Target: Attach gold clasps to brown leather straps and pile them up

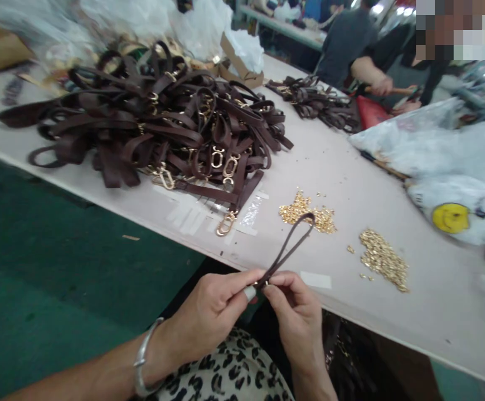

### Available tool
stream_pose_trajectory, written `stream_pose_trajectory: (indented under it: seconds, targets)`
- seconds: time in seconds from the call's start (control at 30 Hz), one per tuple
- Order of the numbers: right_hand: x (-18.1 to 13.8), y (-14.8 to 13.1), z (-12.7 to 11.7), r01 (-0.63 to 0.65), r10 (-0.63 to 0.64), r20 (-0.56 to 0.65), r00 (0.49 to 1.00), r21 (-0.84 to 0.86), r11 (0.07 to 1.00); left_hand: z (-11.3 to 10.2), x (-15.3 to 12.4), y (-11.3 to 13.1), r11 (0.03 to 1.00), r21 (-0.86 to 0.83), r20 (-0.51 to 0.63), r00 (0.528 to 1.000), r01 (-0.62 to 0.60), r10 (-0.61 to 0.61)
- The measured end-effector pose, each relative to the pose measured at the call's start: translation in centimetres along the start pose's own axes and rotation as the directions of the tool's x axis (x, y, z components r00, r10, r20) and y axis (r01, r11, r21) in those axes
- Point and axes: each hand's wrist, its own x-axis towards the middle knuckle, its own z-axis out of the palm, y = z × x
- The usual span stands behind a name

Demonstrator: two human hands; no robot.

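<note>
A dark brown leather strap is bent into a narrow loop that points up and to the right over the table edge. My left hand pinches its lower end between thumb and fingers. On the other side of the same end, my right hand grips it with thumb and forefinger. A small gold-coloured metal piece shows between my fingertips, partly hidden. Just beyond the loop lies a pile of small gold metal pieces. A second pile of gold pieces sits further right.
A large heap of brown leather straps with gold clasps covers the left of the table. Smaller strap pile lies at the back. White plastic bags stand at right. Across the table, another person's hand holds a wooden-handled tool.
</note>
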Motion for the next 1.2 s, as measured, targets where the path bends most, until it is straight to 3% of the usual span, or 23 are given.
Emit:
stream_pose_trajectory:
  seconds: [0.13,0.23,0.37,0.47,0.53,0.6,0.7,0.77,0.83,0.9,0.97,1.03,1.13,1.2]
  targets:
    - [-0.1,0.0,0.3,-0.009,0.02,-0.09,0.996,0.121,0.993,-0.1,0.2,-0.9,0.982,0.111,0.064,0.987,-0.151,0.144]
    - [-0.3,0.1,0.1,-0.03,0.04,-0.087,0.995,0.118,0.993,0.2,0.8,-0.7,0.983,0.076,0.07,0.985,-0.165,0.16]
    - [-0.5,-0.2,-1.2,-0.022,0.02,-0.081,0.997,-0.024,0.999,0.9,1.9,0.2,0.987,-0.154,0.124,0.992,0.052,-0.033]
    - [-0.3,-0.5,-4.2,0.04,-0.081,-0.114,0.99,-0.325,0.945,1.5,2.5,0.5,0.877,-0.397,0.228,0.955,0.271,-0.192]
    - [0.0,-0.4,-7.5,0.068,-0.225,-0.191,0.955,-0.6,0.797,1.6,2.6,0.4,0.767,-0.508,0.264,0.919,0.391,-0.293]
    - [0.4,0.0,-11.4,0.021,-0.385,-0.236,0.892,-0.831,0.556,1.7,2.6,0.1,0.633,-0.597,0.295,0.868,0.494,-0.399]
    - [1.2,0.9,-16.4,-0.033,-0.471,-0.138,0.871,-0.974,0.224,1.8,2.5,-0.4,0.449,-0.686,0.326,0.794,0.572,-0.514]
    - [1.8,1.5,-18.3,0.009,-0.467,-0.023,0.884,-0.998,0.066,1.9,2.3,-0.8,0.428,-0.693,0.319,0.779,0.58,-0.54]
    - [2.4,1.8,-19.2,0.06,-0.447,0.068,0.892,-0.998,-0.033,2.1,2.1,-1.2,0.524,-0.641,0.273,0.805,0.561,-0.527]
    - [2.9,1.8,-19.4,0.082,-0.431,0.107,0.896,-0.994,-0.076,2.2,1.8,-1.4,0.705,-0.506,0.188,0.861,0.497,-0.473]
    - [3.2,1.7,-19.5,0.091,-0.421,0.113,0.9,-0.993,-0.072,2.3,1.6,-1.4,0.882,-0.293,0.094,0.929,0.37,-0.359]
    - [3.4,1.6,-19.7,0.089,-0.416,0.111,0.903,-0.994,-0.07,2.3,1.5,-1.3,0.982,-0.045,0.039,0.982,0.184,-0.183]
    - [3.6,1.8,-20.1,0.062,-0.406,0.102,0.908,-0.992,-0.11,2.1,1.7,-1.1,0.949,0.3,0.043,0.995,-0.094,0.085]
    - [3.9,2.0,-20.2,0.026,-0.397,0.085,0.914,-0.988,-0.153,1.8,2.0,-1.0,0.877,0.44,0.065,0.981,-0.191,0.181]
